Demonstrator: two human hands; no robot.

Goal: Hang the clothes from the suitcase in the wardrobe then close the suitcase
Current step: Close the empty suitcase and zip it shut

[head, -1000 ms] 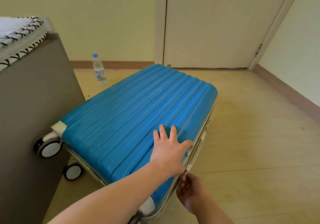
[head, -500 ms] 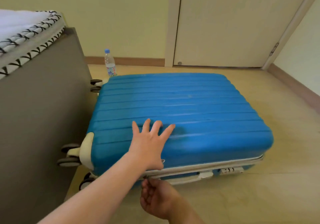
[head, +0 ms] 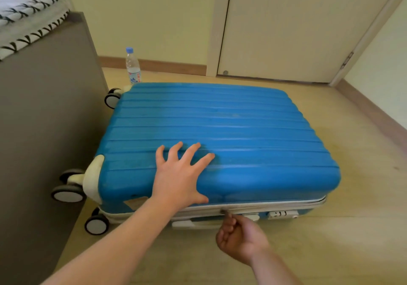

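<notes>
A ribbed blue suitcase (head: 220,130) lies flat on the wooden floor with its lid down, wheels to the left. My left hand (head: 179,174) rests palm-down on the lid near the front edge, fingers spread. Just below the front seam, my right hand (head: 241,236) pinches the small metal zipper pull (head: 225,212) between thumb and finger. The white zipper band runs along the front side, with a handle and a combination lock (head: 283,214) to the right of the pull. No clothes are in sight.
A grey bed frame (head: 44,130) with a white, black-patterned mattress stands close on the left, touching the suitcase wheels. A water bottle (head: 133,65) stands behind the suitcase by the wall. A closed door (head: 286,27) is at the back. Bare floor lies to the right.
The view swung round so the suitcase's long front side faces me. My right hand slid the zipper pull rightwards along the front seam. My left hand stayed pressed on the lid.
</notes>
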